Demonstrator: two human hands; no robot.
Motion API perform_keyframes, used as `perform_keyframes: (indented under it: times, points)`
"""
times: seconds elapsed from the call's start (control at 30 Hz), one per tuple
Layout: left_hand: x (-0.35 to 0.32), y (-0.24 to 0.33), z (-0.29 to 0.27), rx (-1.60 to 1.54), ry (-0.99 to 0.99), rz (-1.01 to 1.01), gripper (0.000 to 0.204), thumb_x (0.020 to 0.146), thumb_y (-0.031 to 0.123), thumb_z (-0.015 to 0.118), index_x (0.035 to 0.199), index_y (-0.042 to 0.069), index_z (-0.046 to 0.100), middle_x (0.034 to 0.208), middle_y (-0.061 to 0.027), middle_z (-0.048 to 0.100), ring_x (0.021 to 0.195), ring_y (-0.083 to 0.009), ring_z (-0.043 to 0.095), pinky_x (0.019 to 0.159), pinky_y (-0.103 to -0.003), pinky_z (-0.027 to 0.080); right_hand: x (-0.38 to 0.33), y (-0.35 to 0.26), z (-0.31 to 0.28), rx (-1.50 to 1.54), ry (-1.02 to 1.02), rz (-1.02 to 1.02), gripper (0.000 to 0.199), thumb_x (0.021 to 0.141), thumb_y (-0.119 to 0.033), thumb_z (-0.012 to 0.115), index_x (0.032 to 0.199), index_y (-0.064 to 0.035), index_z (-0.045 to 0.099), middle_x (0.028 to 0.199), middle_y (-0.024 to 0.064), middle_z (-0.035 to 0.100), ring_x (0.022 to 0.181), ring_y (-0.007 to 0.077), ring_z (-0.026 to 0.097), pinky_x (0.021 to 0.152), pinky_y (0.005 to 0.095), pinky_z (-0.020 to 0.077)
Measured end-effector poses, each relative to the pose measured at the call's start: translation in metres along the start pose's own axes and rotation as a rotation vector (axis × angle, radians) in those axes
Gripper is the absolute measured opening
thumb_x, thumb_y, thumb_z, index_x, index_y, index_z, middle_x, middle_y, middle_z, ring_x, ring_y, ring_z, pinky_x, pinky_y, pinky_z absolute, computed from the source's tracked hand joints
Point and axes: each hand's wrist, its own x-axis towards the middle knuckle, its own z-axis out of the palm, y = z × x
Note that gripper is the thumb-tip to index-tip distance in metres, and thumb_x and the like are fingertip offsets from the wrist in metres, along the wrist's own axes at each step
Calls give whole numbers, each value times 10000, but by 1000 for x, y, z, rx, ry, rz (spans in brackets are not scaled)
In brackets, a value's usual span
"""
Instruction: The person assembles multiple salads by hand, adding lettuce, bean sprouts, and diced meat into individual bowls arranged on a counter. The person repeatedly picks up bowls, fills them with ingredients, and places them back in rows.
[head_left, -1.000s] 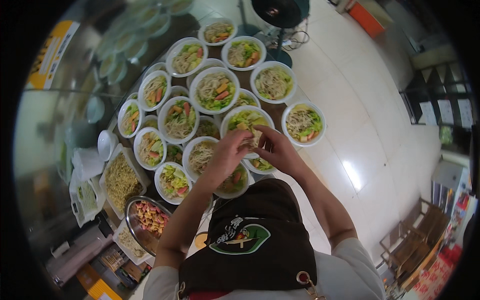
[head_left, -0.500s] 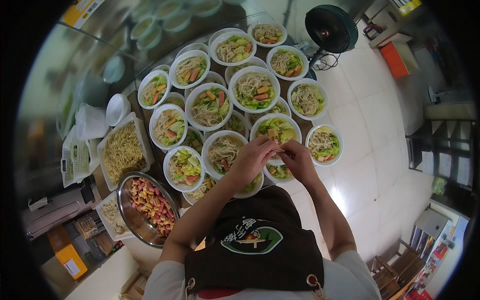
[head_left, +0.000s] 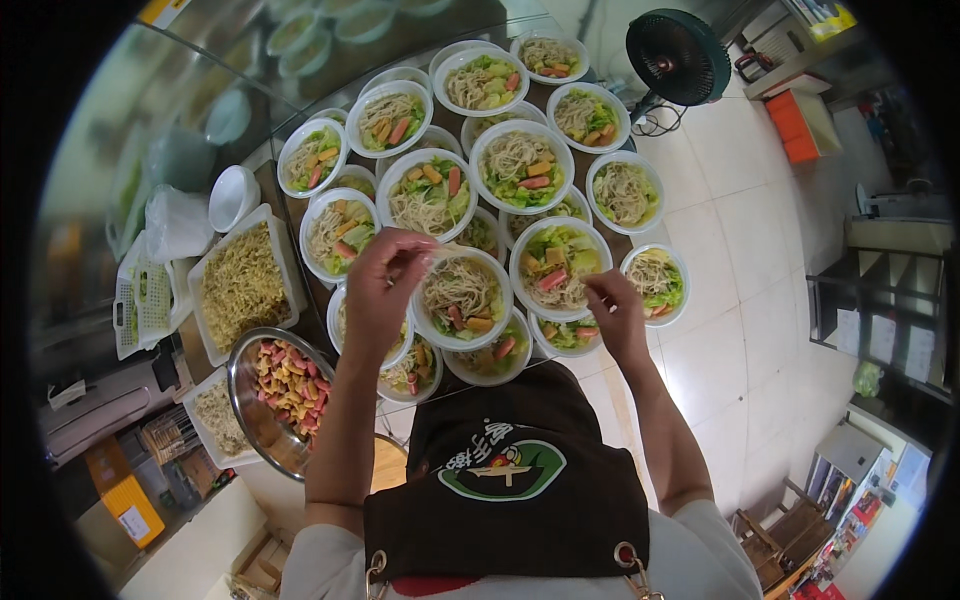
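Observation:
Over the left side of a round white noodle bowl (head_left: 462,342), my left hand (head_left: 392,280) hangs with fingers curled in toward the thumb. Whatever lies between those fingertips is too small to make out. My right hand (head_left: 618,312) is at the right rim of another bowl (head_left: 560,268) with noodles, lettuce, yellow chunks and a pink sausage piece. Its fingertips are pinched together, and I cannot see what they hold. Left of my left forearm, a steel mixing bowl (head_left: 236,390) contains pink and yellow pieces. My left hand partly covers a further bowl beneath it.
Several filled bowls (head_left: 522,165) crowd the table, some stacked over others. At the left are a tray of yellow noodles (head_left: 245,290), a tray of pale noodles (head_left: 218,415), empty white bowls (head_left: 234,197) and a white basket (head_left: 145,310). A black fan (head_left: 678,58) stands at the far right.
My hands were together over the bowl with the sausage piece and have parted. The left has moved left and away from me; the right has shifted slightly right. The pink piece now shows in that bowl.

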Motion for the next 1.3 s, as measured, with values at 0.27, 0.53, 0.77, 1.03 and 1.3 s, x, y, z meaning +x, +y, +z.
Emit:
perform_keyframes:
  times: [0.27,0.53,0.77,1.03,1.3]
  points:
    - [-16,-23,-26,105,-41,-114,99,841,8,581,939,7,591,872,-32,597,778,-83,559,706,-225,447,-8,30,9,-389,-47,-43,136,799,-87,624,928,-56,597,866,116,504,689,318,557,578,413,451]
    - [-35,-28,-72,85,166,-125,117,851,-22,564,959,8,597,860,3,583,778,-58,538,705,-193,439,-20,10,14,-191,-31,-9,120,804,-15,603,922,-23,584,848,84,511,566,166,505,520,291,423]
    - [-65,-22,-135,137,329,-192,121,873,-17,549,971,23,606,866,11,581,760,-37,515,683,-175,409,-28,1,32,-144,-126,-23,104,810,4,578,911,-21,580,804,72,504,569,151,479,521,264,391]
    - [-113,-102,-136,196,408,-307,155,880,33,554,1029,9,587,869,-29,614,772,-77,556,682,-209,456,-29,-5,44,-129,-175,-27,95,826,5,563,916,-12,586,789,64,488,567,134,462,523,254,381]
    - [-141,-155,-109,495,234,-225,331,800,-20,503,1125,17,551,1109,-174,575,1056,-338,522,909,-387,410,-36,-3,51,-133,-198,-34,74,832,4,555,902,-6,580,773,55,474,592,119,449,526,238,367]
